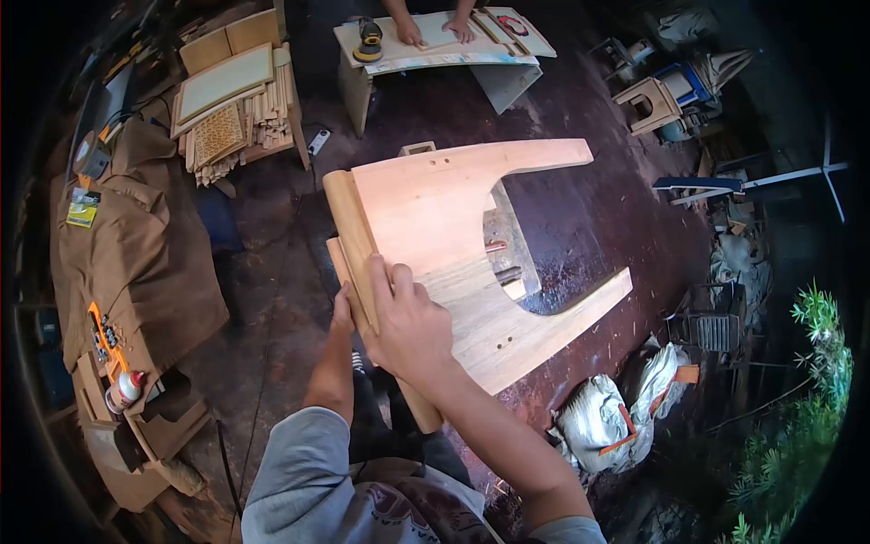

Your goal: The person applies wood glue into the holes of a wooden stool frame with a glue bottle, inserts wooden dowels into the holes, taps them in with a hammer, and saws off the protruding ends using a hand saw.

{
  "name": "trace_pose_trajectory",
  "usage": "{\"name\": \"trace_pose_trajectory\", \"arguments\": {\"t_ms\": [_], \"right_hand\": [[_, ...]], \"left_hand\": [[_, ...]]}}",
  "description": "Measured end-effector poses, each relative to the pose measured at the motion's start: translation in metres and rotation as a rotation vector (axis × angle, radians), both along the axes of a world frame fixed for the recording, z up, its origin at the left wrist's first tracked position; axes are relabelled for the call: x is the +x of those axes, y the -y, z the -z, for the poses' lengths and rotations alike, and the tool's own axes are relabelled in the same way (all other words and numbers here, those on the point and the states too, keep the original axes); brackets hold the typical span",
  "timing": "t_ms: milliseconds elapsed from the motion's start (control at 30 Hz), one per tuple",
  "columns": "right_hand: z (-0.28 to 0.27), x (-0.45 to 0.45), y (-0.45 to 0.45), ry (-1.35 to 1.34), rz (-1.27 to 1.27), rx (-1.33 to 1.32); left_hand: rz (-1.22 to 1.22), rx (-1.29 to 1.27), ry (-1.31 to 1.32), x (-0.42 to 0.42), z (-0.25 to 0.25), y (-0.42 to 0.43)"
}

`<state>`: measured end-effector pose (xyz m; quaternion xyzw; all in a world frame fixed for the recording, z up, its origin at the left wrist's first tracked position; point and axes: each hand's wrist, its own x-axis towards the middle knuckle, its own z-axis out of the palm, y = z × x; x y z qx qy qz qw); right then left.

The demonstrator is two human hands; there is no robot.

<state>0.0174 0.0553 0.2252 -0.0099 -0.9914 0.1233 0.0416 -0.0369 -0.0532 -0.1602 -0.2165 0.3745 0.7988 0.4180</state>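
A large wooden panel with a U-shaped cutout and two long legs pointing right lies in front of me. Along its left edge runs a rounded wooden rail. My right hand rests over the rail and the panel's near left part, its fingers pressed together on the wood. Lower and to the left, my left hand is at a thin wooden strip beside the rail, its fingers mostly hidden. Small dark holes show in pairs near the panel's upper and lower edges.
Beyond, another person's hands work at a white table with a sander. Stacked boards stand at the upper left, a brown cloth covers a surface at left, and wrapped bundles lie at lower right.
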Motion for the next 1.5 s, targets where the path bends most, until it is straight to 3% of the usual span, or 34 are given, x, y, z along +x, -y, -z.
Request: {"name": "trace_pose_trajectory", "arguments": {"t_ms": [133,267,367,400,467,533,600,667,700,733,767,800,833,900,933,1067,1133,1300,1367,1500], "right_hand": [[0.028,0.007,0.019,0.049,-0.027,-0.022],[0.031,0.018,0.024,0.009,-0.034,-0.113],[0.014,0.029,0.006,0.042,-0.079,-0.355],[0.005,0.041,-0.004,0.04,-0.089,-0.369],[-0.014,0.064,-0.03,-0.055,-0.197,-0.52],[-0.018,0.088,-0.074,-0.199,-0.258,-0.606],[-0.011,0.109,-0.128,-0.215,-0.117,-0.663],[0.007,0.12,-0.189,-0.18,0.102,-0.728],[0.007,0.124,-0.213,-0.123,0.2,-0.702],[0.007,0.121,-0.235,-0.067,0.298,-0.671],[0.013,0.112,-0.254,-0.061,0.269,-0.69],[0.021,0.103,-0.272,-0.121,0.168,-0.574],[0.026,0.095,-0.284,-0.183,0.069,-0.457],[0.023,0.061,-0.285,-0.209,-0.056,-0.473],[0.021,0.042,-0.281,-0.236,-0.155,-0.473],[0.034,0.0,-0.245,-0.16,-0.301,-0.499],[0.029,0.0,-0.22,-0.003,-0.371,-0.607],[0.038,0.028,-0.185,0.043,-0.288,-0.649],[0.042,0.028,-0.18,0.022,-0.25,-0.709],[0.044,0.019,-0.179,-0.07,-0.207,-0.62]], "left_hand": [[0.026,-0.054,-0.046,0.016,0.003,0.015],[0.061,-0.287,-0.131,0.052,-0.006,0.061],[0.218,-0.257,0.0,0.081,-0.03,0.115],[0.209,-0.271,0.0,0.098,-0.042,0.127],[0.163,-0.54,0.026,0.129,-0.067,0.149],[0.067,-0.584,0.044,0.158,-0.074,0.169],[-0.047,-0.629,0.081,0.18,-0.087,0.168],[-0.392,-0.758,-0.171,0.191,-0.118,0.152],[-0.428,-0.784,-0.168,0.189,-0.141,0.142],[-0.527,-1.004,-0.401,0.171,-0.179,0.12],[-0.612,-1.221,-0.635,0.147,-0.219,0.09],[-0.712,-1.246,-0.859,0.116,-0.265,0.049],[-0.608,-1.304,-1.07,0.089,-0.32,0.011],[-0.329,-1.499,-1.308,0.035,-0.363,-0.046],[-0.316,-1.554,-1.443,0.004,-0.368,-0.073],[-0.421,-1.633,-1.339,-0.087,-0.351,-0.133],[0.072,-1.745,-1.117,-0.092,-0.359,-0.139],[-0.036,-1.584,-1.118,-0.103,-0.323,-0.116],[-0.221,-1.573,-1.141,-0.108,-0.306,-0.112],[-0.407,-1.576,-1.215,-0.09,-0.345,-0.129]]}}
